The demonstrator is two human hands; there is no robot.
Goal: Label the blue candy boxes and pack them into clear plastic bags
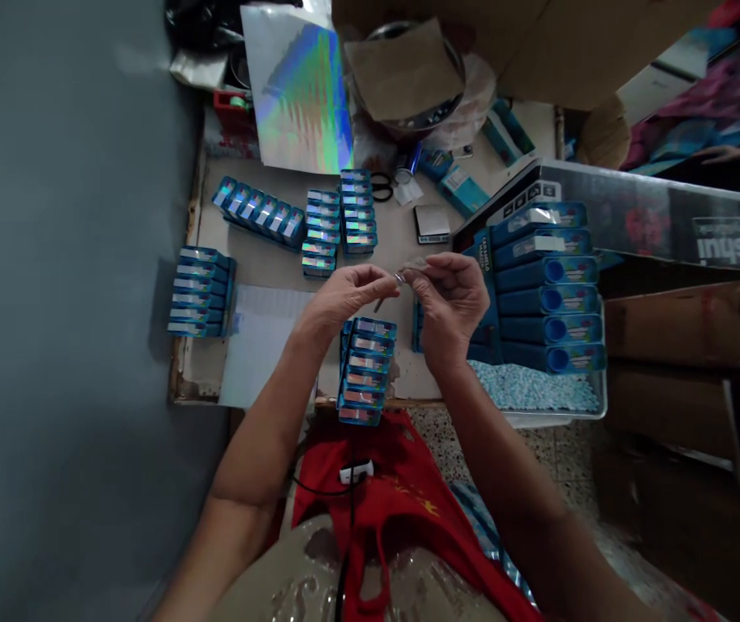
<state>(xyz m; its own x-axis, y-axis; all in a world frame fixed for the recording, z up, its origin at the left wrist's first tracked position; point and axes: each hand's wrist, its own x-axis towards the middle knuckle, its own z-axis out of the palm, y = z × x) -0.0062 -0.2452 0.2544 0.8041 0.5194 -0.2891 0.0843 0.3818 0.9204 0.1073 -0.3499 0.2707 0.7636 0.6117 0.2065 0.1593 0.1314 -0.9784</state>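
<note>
Over the middle of the table, my left hand [355,294] and my right hand [448,298] meet fingertip to fingertip. Both are pinched on a small shiny piece [400,279], too small to name. Just below them stands a stack of small blue boxes [367,371] with pale stickers on their ends. More blue box groups lie beyond, one row [259,210] slanted at the left and another stack [357,212] further back. Beside my right forearm, larger blue boxes [547,298] rest above a clear tub of pale blue pellets [538,389].
A holographic sheet [305,95], black scissors [381,186] and a covered bowl [408,73] lie at the back. A white sheet [266,341] is at the left. A long black carton [654,212] crosses the right side.
</note>
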